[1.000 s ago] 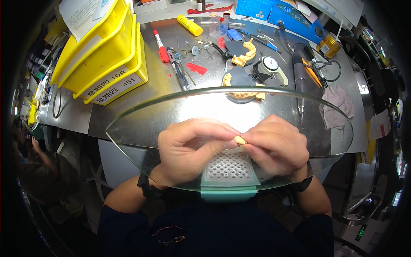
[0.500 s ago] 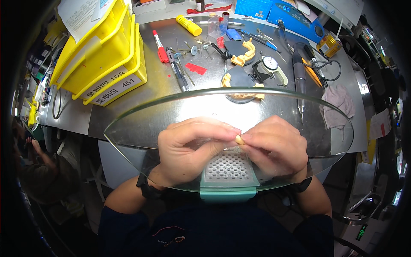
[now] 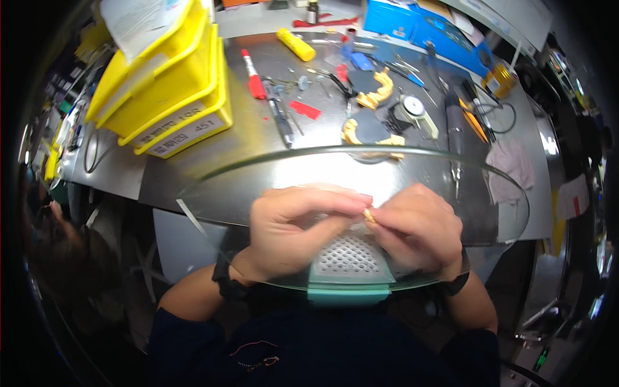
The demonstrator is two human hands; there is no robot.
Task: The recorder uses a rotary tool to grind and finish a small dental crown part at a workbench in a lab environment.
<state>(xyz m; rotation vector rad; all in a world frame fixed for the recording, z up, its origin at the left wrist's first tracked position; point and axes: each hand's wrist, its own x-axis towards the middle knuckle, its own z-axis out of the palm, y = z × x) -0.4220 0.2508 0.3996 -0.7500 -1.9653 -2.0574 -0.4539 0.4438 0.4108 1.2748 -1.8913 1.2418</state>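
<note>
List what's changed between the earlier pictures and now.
The view has shifted and blurred, so most things sit lower and slightly further right; that looks like camera movement. The small cream piece appears turned, showing a narrower side. Nothing was grasped or let go: the left hand and right hand still hold it. The yellow bins, dental models and dial gauge keep their places on the metal bench.

Left hand and right hand hold a small cream-coloured piece at their fingertips, observed through a clear shield. Perforated plate sits beneath. Tooth models and a dial gauge lie beyond; stacked yellow bins stand to the left.
</note>
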